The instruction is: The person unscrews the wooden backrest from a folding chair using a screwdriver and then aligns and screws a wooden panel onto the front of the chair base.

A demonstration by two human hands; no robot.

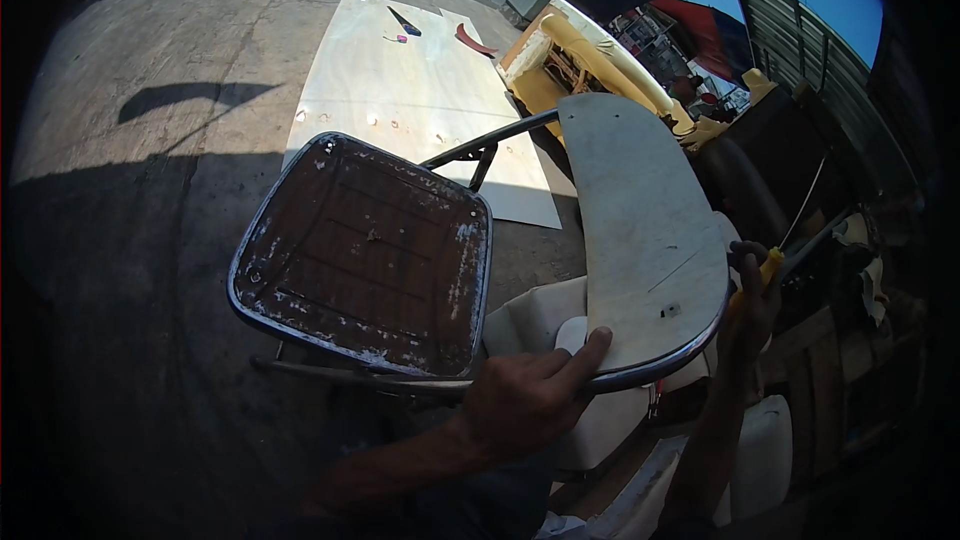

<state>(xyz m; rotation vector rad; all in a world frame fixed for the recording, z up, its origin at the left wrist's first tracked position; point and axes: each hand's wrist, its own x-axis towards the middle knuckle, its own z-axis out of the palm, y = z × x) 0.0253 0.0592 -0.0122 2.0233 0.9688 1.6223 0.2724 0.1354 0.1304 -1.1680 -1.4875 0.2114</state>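
A metal-framed chair lies tilted before me, its worn brown seat [365, 250] at the left. A pale, curved backrest panel [645, 220] rests against the chrome tube at the right; it has small holes and a dark line on its face. My left hand [530, 385] is closed round the tube at the panel's lower left corner, with the thumb on the panel's edge. Beyond the panel's right edge, my right hand [755, 305] is closed on a screwdriver [770, 265] with a yellow handle. Its thin shaft points up and right, away from the panel. Some right fingers lie behind the panel.
A large pale board [400, 90] lies on the concrete ground ahead, with a handsaw [404, 20] and a curved red piece [475, 41] on it. Behind the chair stands a stripped yellow-foam armchair [600, 55]. White padded pieces [770, 450] crowd the lower right.
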